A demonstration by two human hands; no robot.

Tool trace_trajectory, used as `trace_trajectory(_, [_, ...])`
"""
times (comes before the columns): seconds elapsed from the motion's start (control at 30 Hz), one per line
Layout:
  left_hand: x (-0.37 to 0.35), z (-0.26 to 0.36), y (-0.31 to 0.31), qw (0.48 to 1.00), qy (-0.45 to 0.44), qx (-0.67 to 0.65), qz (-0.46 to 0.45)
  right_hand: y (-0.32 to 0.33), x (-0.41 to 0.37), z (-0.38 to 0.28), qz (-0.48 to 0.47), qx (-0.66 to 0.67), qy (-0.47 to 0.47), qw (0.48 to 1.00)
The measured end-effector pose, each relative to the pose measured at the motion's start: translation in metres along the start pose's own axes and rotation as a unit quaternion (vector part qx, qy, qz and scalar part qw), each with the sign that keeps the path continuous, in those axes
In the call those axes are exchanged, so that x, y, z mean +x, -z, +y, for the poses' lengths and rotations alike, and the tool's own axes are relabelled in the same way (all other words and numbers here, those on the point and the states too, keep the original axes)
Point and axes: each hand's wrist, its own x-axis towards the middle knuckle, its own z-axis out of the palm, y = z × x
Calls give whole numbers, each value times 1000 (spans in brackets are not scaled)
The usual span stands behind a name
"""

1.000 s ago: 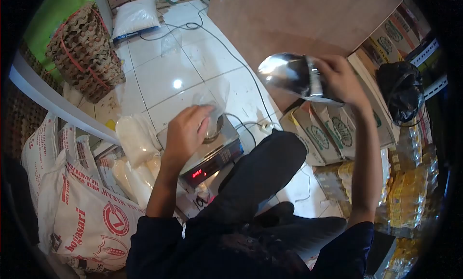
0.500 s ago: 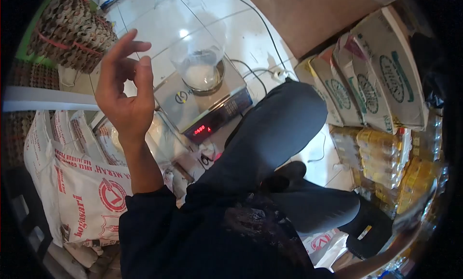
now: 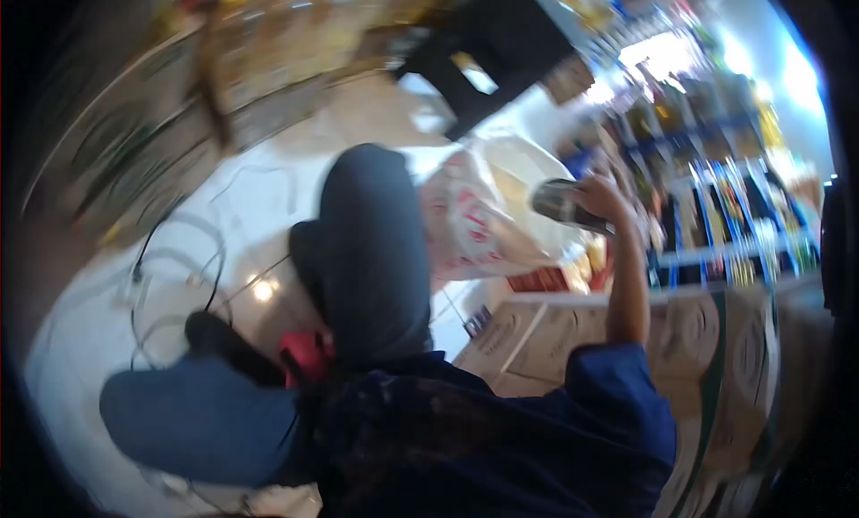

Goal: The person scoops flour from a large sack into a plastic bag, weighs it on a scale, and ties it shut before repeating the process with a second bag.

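Note:
My right hand (image 3: 601, 198) is raised at the right, its fingers closed on a dark greyish, cylinder-like scoop or can (image 3: 559, 203). Motion blur hides its exact shape. The held thing is at the right side of the mouth of an open white sack (image 3: 461, 218) with red print, and something pale shows inside the sack. Whether the scoop or can touches the sack, I cannot tell. My left hand is outside the picture.
Cardboard boxes (image 3: 573, 339) stand beside my right arm. Shelves with packets (image 3: 716, 214) are at the upper right. A black stool-like object (image 3: 501, 53) is above the sack. A pink object (image 3: 307, 355) lies by my legs, and cables (image 3: 219, 267) run over the tiled floor.
The view has swung far to the right, away from the scale and the clear bag on it. My left hand has left view. My right hand, blurred at the lower right before, now shows by the sack.

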Motion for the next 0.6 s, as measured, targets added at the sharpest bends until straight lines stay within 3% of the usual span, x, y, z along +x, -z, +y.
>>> trace_trajectory(0.07, [8,22,-18,998,-50,-26,-17,-13,-7,-20,-132,-8,-15,991])
trace_trajectory(0.1, [13,28,-24,997,-71,-30,-24,-9,-10,-35,-161,49,-127,977])
trace_trajectory(0.17, [28,22,-36,994,-84,-45,-45,-16,-8,-42,-102,38,-104,989])
trace_trajectory(0.37, [38,34,-54,993,-39,-93,-63,-33,38,-59,-85,75,-85,990])
trace_trajectory(0.5, [43,42,-57,990,-33,-117,-78,-48,73,-77,-103,-34,-54,993])
trace_trajectory(0.57, [20,-26,-56,993,-44,-76,-78,-52,80,-90,-141,-81,-41,986])
trace_trajectory(0.6, [18,-26,-58,993,-38,-82,-76,-71,87,-88,-150,-88,-29,984])
